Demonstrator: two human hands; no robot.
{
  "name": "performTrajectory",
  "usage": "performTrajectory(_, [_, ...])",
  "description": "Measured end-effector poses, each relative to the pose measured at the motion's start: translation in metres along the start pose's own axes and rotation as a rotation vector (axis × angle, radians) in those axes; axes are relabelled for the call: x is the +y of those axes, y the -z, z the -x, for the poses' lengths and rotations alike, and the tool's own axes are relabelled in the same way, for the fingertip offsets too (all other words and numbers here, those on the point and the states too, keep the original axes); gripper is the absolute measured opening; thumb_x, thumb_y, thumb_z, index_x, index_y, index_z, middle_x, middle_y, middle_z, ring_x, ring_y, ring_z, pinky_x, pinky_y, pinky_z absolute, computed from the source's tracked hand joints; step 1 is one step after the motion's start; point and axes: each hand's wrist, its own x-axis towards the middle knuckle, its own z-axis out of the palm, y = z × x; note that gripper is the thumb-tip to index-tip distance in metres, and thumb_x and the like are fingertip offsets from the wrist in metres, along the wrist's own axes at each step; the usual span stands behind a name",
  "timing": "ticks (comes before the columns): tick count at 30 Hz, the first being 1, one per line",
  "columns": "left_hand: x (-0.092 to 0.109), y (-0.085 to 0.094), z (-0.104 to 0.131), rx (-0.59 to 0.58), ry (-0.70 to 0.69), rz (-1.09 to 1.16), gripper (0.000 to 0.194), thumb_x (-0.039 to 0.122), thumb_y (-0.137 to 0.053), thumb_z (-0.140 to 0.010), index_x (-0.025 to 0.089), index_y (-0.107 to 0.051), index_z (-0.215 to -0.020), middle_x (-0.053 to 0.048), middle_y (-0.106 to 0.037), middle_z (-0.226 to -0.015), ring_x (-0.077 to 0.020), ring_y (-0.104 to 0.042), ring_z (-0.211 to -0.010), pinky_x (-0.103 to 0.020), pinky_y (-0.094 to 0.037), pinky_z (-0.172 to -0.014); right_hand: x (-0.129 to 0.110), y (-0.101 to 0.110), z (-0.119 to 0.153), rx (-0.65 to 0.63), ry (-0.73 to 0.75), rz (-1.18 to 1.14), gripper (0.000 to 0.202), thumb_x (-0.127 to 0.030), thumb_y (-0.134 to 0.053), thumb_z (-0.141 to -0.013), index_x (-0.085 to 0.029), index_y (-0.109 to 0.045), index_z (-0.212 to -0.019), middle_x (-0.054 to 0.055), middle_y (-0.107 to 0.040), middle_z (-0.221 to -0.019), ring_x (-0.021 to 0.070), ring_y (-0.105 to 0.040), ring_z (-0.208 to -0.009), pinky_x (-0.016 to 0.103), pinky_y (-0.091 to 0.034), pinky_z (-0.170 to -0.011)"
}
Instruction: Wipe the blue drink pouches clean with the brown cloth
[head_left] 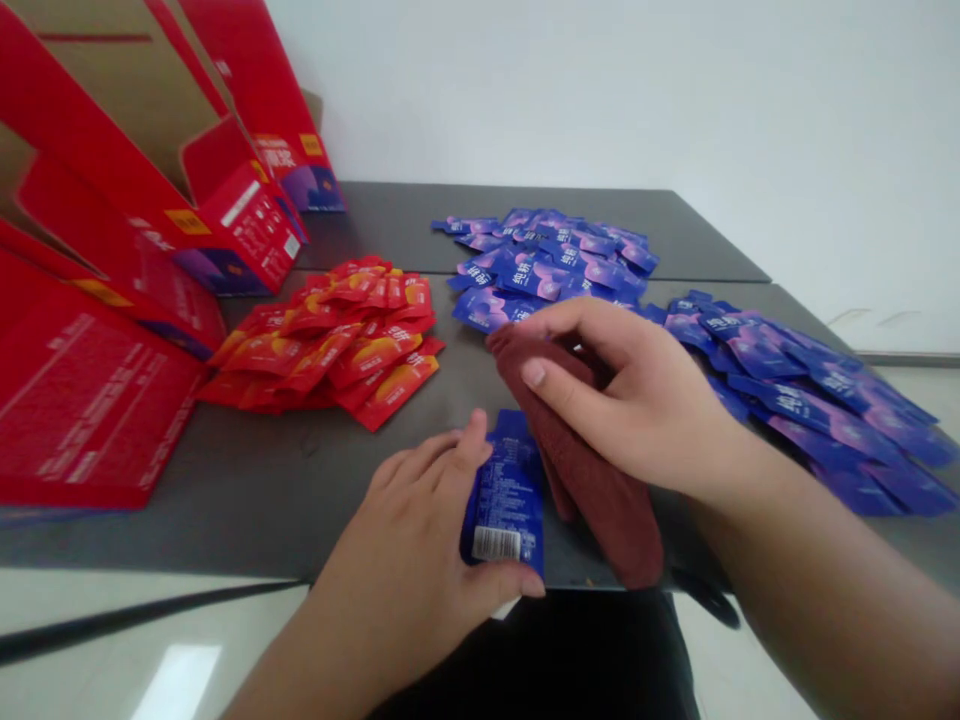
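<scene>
My right hand (622, 385) is closed around a folded reddish-brown cloth (574, 450), thumb on top, with the cloth's lower end hanging toward the table edge. Beside it, at the front edge, a blue sachet (508, 490) lies with its printed back and barcode facing up. My left hand (424, 530) grips this sachet from the left, the thumb across its bottom edge and the fingers along its upper left side. Just beyond my hands is a pile of blue and purple sachets (551, 270). A heap of red and orange sachets (330, 340) lies to the left.
Open red cartons (82, 390) stand along the left side of the dark grey table (330, 490). More blue sachets (802, 390) are spread in overlapping layers on the right, near my right forearm. A white wall (600, 90) rises behind the table.
</scene>
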Motion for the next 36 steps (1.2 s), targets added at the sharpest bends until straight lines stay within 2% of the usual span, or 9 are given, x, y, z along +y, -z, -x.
performTrajectory(4, [-0.003,-0.011,-0.01,0.097,0.087,-0.001,0.118,0.056,-0.091,-0.078,0.011,-0.026,-0.165,-0.027,-0.061,-0.154,-0.0432,-0.065,-0.136,-0.062,-0.053,-0.11,-0.009,0.005,0.005,-0.562,0.061,-0.133,0.021,-0.014,-0.074,-0.096,-0.024,-0.076,-0.114,0.001,-0.078,-0.115,0.0186,-0.072,-0.107,0.032,-0.057,-0.097])
performTrajectory(7, [-0.004,-0.016,-0.012,0.129,0.125,-0.038,0.115,0.052,-0.09,-0.077,0.011,-0.026,-0.163,-0.028,-0.06,-0.155,-0.0446,-0.068,-0.131,-0.061,-0.056,-0.107,-0.008,-0.01,0.011,-0.729,0.064,-0.062,0.011,-0.014,-0.073,-0.097,-0.022,-0.077,-0.103,0.001,-0.076,-0.109,0.0199,-0.07,-0.108,0.035,-0.053,-0.102])
performTrajectory(15, [-0.005,-0.01,-0.008,0.099,0.103,-0.046,0.109,0.057,-0.092,-0.074,0.017,-0.034,-0.158,-0.023,-0.061,-0.156,-0.0456,-0.067,-0.134,-0.065,-0.056,-0.108,0.01,-0.028,0.011,-0.554,0.017,0.181,0.017,-0.023,-0.059,-0.109,-0.022,-0.076,-0.108,0.004,-0.071,-0.105,0.021,-0.066,-0.103,0.04,-0.051,-0.098])
performTrajectory(20, [-0.008,-0.01,-0.007,0.079,0.091,-0.015,0.111,0.059,-0.094,-0.071,0.017,-0.038,-0.156,-0.025,-0.057,-0.16,-0.0475,-0.066,-0.134,-0.066,-0.055,-0.109,0.017,-0.027,0.011,-0.425,-0.071,0.305,0.019,-0.024,-0.06,-0.107,-0.021,-0.078,-0.112,0.008,-0.074,-0.11,0.0255,-0.07,-0.105,0.044,-0.055,-0.098])
performTrajectory(23, [-0.009,-0.01,-0.008,0.085,0.093,0.008,0.106,0.054,-0.094,-0.073,0.017,-0.039,-0.156,-0.025,-0.056,-0.161,-0.0472,-0.065,-0.136,-0.065,-0.054,-0.11,0.013,-0.019,0.008,-0.332,-0.078,0.232,0.018,-0.02,-0.066,-0.102,-0.023,-0.078,-0.116,0.007,-0.077,-0.117,0.0248,-0.072,-0.108,0.041,-0.057,-0.098])
performTrajectory(26, [-0.009,-0.011,-0.008,0.09,0.101,0.034,0.116,0.05,-0.094,-0.074,0.015,-0.029,-0.163,-0.025,-0.06,-0.157,-0.0463,-0.066,-0.136,-0.064,-0.055,-0.11,0.003,-0.008,0.004,-0.525,-0.024,-0.037,0.02,-0.016,-0.073,-0.098,-0.027,-0.078,-0.114,0.001,-0.08,-0.116,0.0202,-0.074,-0.107,0.034,-0.059,-0.096])
performTrajectory(28, [-0.01,-0.013,-0.007,0.097,0.101,0.064,0.127,0.044,-0.094,-0.075,0.015,-0.012,-0.169,-0.024,-0.063,-0.154,-0.0447,-0.066,-0.137,-0.062,-0.055,-0.11,-0.003,-0.005,0.002,-0.748,-0.003,-0.2,0.021,-0.011,-0.075,-0.096,-0.027,-0.079,-0.109,-0.002,-0.081,-0.112,0.0169,-0.075,-0.106,0.031,-0.058,-0.098])
performTrajectory(30, [-0.01,-0.014,-0.006,0.103,0.087,0.092,0.139,0.042,-0.093,-0.076,0.016,0.004,-0.171,-0.022,-0.065,-0.153,-0.0436,-0.065,-0.138,-0.062,-0.054,-0.111,-0.008,-0.007,0.003,-0.867,-0.004,-0.277,0.022,-0.007,-0.076,-0.095,-0.025,-0.08,-0.105,-0.003,-0.082,-0.11,0.0149,-0.075,-0.107,0.028,-0.057,-0.101])
performTrajectory(36, [-0.009,-0.014,-0.007,0.092,0.111,0.09,0.155,0.051,-0.1,-0.07,0.017,0.012,-0.172,-0.02,-0.065,-0.153,-0.0431,-0.066,-0.136,-0.06,-0.054,-0.111,-0.002,-0.02,0.006,-0.744,0.019,-0.096,0.015,-0.01,-0.071,-0.099,-0.023,-0.077,-0.103,0.0,-0.078,-0.108,0.017,-0.071,-0.108,0.032,-0.053,-0.102])
